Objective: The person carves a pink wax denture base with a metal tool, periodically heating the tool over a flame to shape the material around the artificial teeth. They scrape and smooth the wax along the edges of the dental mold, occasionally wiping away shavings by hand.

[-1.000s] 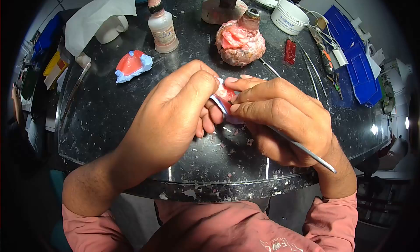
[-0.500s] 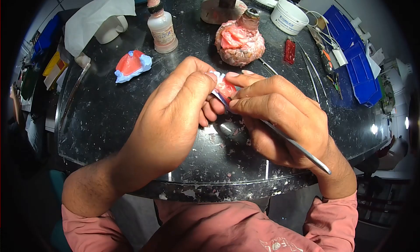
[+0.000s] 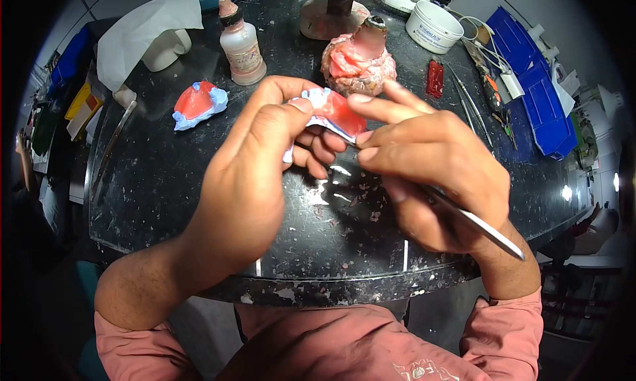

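My left hand [image 3: 255, 152] pinches a small dental piece of red wax with a pale bluish-white rim [image 3: 346, 114], thumb on top and fingers curled beneath. In my right hand [image 3: 447, 152] is a slim metal dental instrument [image 3: 493, 232]. Its handle sticks out toward the lower right, while the working end is hidden by the fingers at the piece's right edge. The right index finger is stretched beside the red surface. A similar red wax piece with light blue edging [image 3: 197, 104] lies on the dark bench to the left.
Behind my hands stand a wax-coated lump with a metal top [image 3: 358, 60], a plastic bottle [image 3: 243, 53] and a white tub [image 3: 434, 27]. Metal tweezers [image 3: 472, 103] and a red block [image 3: 434, 78] lie right. Blue trays [image 3: 536, 90] line the right edge.
My left hand has turned and shifted slightly left, showing more of the piece's red surface. My right hand has moved slightly right with the instrument, and its index finger has lifted away.
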